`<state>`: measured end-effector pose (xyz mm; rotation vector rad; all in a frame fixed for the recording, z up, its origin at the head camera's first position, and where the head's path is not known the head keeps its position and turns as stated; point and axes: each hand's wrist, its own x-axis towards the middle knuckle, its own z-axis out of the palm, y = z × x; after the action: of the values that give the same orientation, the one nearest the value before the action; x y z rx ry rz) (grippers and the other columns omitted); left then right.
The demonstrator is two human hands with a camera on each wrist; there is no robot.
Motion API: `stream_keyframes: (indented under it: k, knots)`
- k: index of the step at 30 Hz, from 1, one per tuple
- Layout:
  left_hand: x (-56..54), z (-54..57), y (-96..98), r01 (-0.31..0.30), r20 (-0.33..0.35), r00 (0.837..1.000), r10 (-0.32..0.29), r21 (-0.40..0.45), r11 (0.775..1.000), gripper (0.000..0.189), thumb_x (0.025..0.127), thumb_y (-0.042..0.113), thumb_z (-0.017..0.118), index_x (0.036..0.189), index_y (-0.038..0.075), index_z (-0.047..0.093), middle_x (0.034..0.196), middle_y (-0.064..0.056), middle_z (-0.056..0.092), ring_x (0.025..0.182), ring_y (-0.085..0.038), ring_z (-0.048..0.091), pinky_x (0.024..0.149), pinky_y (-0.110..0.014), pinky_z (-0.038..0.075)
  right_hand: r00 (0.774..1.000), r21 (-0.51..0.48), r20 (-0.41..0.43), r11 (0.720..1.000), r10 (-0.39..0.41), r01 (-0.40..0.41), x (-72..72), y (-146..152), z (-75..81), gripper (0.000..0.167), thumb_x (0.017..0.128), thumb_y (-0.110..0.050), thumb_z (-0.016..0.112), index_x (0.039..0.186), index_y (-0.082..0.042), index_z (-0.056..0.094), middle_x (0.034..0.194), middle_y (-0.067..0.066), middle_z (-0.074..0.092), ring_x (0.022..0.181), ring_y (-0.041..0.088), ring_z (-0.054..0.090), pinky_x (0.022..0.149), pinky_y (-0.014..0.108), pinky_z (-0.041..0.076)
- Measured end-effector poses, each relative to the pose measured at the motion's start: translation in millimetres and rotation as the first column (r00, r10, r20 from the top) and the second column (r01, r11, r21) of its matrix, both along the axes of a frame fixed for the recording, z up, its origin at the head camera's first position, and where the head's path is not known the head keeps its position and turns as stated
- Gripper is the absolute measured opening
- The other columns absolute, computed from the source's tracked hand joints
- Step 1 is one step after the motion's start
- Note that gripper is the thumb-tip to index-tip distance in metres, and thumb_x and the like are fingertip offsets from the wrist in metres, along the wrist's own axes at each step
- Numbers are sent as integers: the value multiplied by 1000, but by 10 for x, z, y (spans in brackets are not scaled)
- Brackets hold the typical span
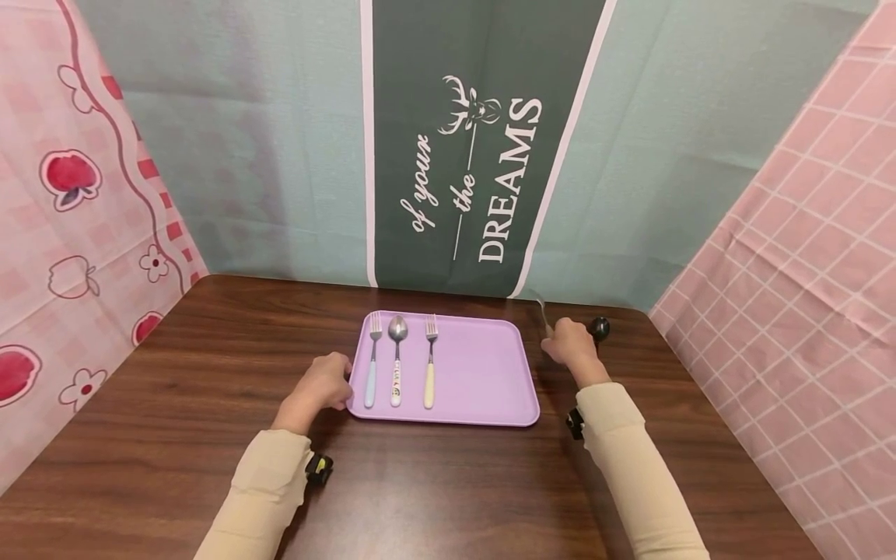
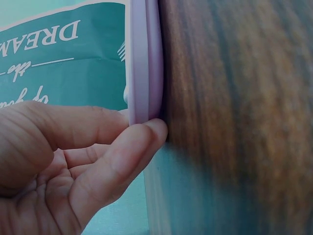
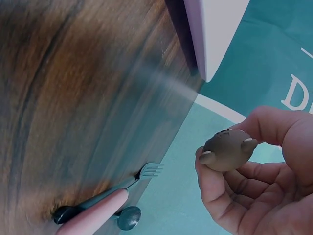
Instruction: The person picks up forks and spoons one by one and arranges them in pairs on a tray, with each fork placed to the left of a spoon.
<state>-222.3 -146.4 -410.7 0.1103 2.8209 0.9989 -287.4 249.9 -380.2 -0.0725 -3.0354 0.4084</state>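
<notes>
A lilac tray lies on the table, and my left hand pinches its left rim between thumb and fingers. On the tray lie a blue-handled fork, a spoon with a patterned white handle and a yellow-handled fork, side by side. Right of the tray, my right hand grips a piece of cutlery with a metal upper part. Its brown handle end has small ears, seen in the right wrist view. The blurred head does not show whether it is fork or spoon.
A black spoon lies just beyond my right hand. In the right wrist view, a fork head, a pink handle and a black handle end overlap there. Fabric hangings border the table's back and sides.
</notes>
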Motion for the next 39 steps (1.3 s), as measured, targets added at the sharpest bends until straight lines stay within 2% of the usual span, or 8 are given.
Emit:
stream_keyframes:
  k: [8, 14, 22, 27, 31, 36, 39]
  knots:
    - [-12, -18, -2, 2, -6, 1000, -2, 7, 1000, 33, 64, -12, 61, 97, -13, 56, 85, -25, 56, 49, -15, 59, 44, -23, 51, 1000, 4, 16, 1000, -10, 10, 21, -55, -21, 24, 80, -21, 55, 63, -5, 49, 65, 12, 51, 66, 28, 50, 57, 41, 45]
    - [-16, -26, -3, 5, -8, 1000, -5, 3, 1000, 33, 65, -12, 61, 97, -13, 57, 84, -24, 56, 49, -14, 59, 44, -23, 50, 999, -43, 39, 999, -17, 19, 53, -126, -32, 26, 79, -24, 56, 62, -5, 53, 56, 8, 55, 56, 25, 55, 53, 37, 46]
    - [-2, -20, -8, 10, -14, 1000, -10, -12, 1000, 30, 64, -11, 61, 94, -11, 58, 80, -22, 57, 49, -15, 59, 43, -22, 50, 999, -62, 15, 998, 33, -32, 98, -287, -28, 26, 78, -22, 57, 58, -6, 53, 52, 6, 55, 57, 24, 56, 64, 44, 49]
    - [-22, -11, -10, 0, -3, 1000, 0, -10, 1000, 32, 64, -11, 62, 96, -12, 57, 83, -24, 56, 49, -15, 59, 44, -23, 50, 999, -59, 19, 998, 39, -38, 109, -386, -6, 26, 76, -23, 58, 56, -7, 52, 56, 6, 54, 58, 24, 54, 54, 38, 45]
    - [-33, -15, -11, 4, -8, 1000, -5, -15, 1000, 33, 64, -11, 62, 97, -12, 57, 84, -25, 56, 48, -15, 59, 44, -23, 50, 997, -140, 66, 990, 29, -19, 126, -459, -23, 30, 80, -25, 58, 57, -7, 57, 50, 3, 57, 50, 20, 57, 47, 32, 42]
    - [-30, -21, -7, 4, -5, 1000, -4, -4, 1000, 34, 64, -11, 61, 98, -13, 56, 84, -25, 56, 48, -15, 59, 44, -23, 50, 992, -212, 114, 977, 54, -28, 156, -531, -84, 35, 85, -28, 56, 59, -5, 63, 46, 1, 57, 49, 15, 59, 49, 28, 44]
    - [-28, -22, -8, 5, -8, 1000, -5, 1, 1000, 34, 64, -11, 61, 98, -13, 56, 84, -25, 56, 49, -15, 59, 44, -23, 51, 991, -279, 115, 960, 68, -34, 170, -568, -111, 32, 85, -23, 58, 61, -2, 63, 47, 3, 58, 48, 16, 61, 50, 26, 46]
